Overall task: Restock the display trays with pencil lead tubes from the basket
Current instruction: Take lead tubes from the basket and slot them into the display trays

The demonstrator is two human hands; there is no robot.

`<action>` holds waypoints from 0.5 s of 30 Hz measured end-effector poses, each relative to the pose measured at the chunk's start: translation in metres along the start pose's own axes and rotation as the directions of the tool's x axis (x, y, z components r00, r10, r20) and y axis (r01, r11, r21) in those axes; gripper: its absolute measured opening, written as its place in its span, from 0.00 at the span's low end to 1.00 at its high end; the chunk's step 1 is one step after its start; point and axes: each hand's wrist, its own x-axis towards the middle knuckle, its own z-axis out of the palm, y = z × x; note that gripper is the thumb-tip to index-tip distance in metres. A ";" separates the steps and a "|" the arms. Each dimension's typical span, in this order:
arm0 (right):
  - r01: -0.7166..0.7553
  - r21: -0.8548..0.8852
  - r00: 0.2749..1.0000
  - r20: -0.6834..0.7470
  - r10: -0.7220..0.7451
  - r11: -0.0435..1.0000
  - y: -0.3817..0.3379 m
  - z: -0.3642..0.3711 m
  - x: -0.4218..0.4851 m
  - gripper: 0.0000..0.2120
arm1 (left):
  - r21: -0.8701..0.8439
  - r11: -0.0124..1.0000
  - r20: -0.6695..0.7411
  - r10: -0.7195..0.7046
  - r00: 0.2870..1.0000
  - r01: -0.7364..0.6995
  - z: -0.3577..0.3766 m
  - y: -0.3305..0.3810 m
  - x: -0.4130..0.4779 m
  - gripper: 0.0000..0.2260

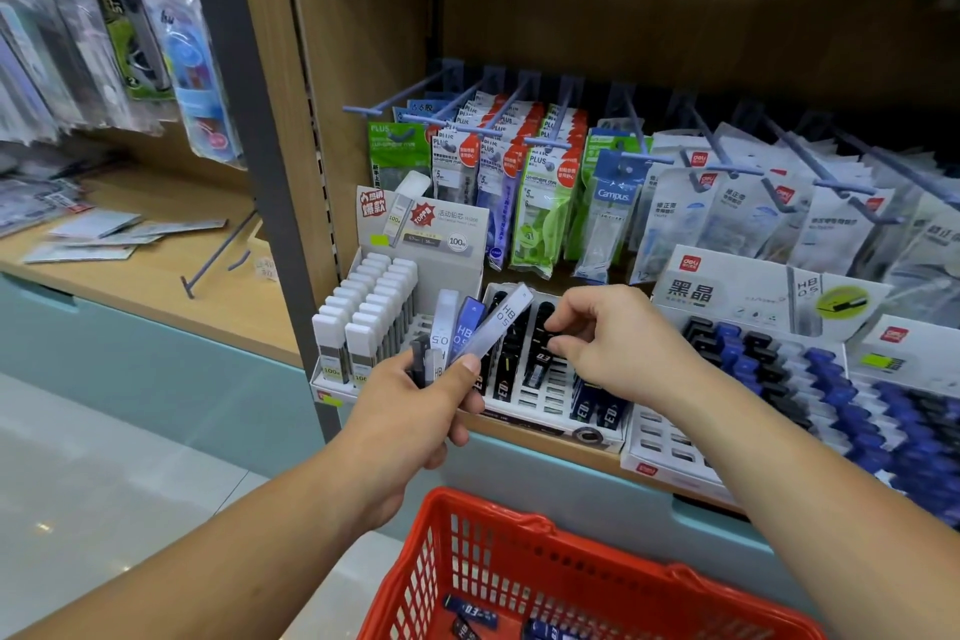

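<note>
1. the wooden shelf's front lip (524,439) runs across below the trays, and we stand just in front of it with floor open to our left.
2. the red basket (488,509) sits low between our forearms, its rim below the lip and apart from it; a few dark lead tubes (470,611) lie on its bottom.
3. the right display tray (670,452) holds rows of blue and black tubes, with empty slots along its front edge.
4. the middle tray (550,395) has black tubes standing at the back and open slots in front.
5. the left tray (332,392) is packed with white-capped tubes on its left half.
6. our left hand (415,411) grips a fan of lead tubes (467,333), thumb pressed over their lower ends, held above the gap between the left and middle trays.
7. our right hand (623,348) hangs over the middle tray, thumb and fingers pinching the top of a black tube (537,364) that stands in a slot.
</note>
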 end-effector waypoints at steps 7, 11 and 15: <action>0.104 -0.084 0.994 -0.010 -0.105 0.991 0.000 0.004 -0.002 0.04 | 0.010 1.000 0.022 -0.013 1.000 0.013 -0.002 0.000 0.000 0.10; 0.109 -0.106 0.994 0.043 -0.105 0.988 0.001 -0.003 -0.001 0.03 | 0.008 1.000 0.043 -0.021 0.999 0.020 -0.002 0.004 -0.003 0.10; 0.084 -0.198 0.996 0.025 -0.081 0.977 0.002 -0.007 -0.010 0.09 | 0.015 1.000 0.047 -0.015 0.999 0.014 -0.003 0.006 -0.007 0.11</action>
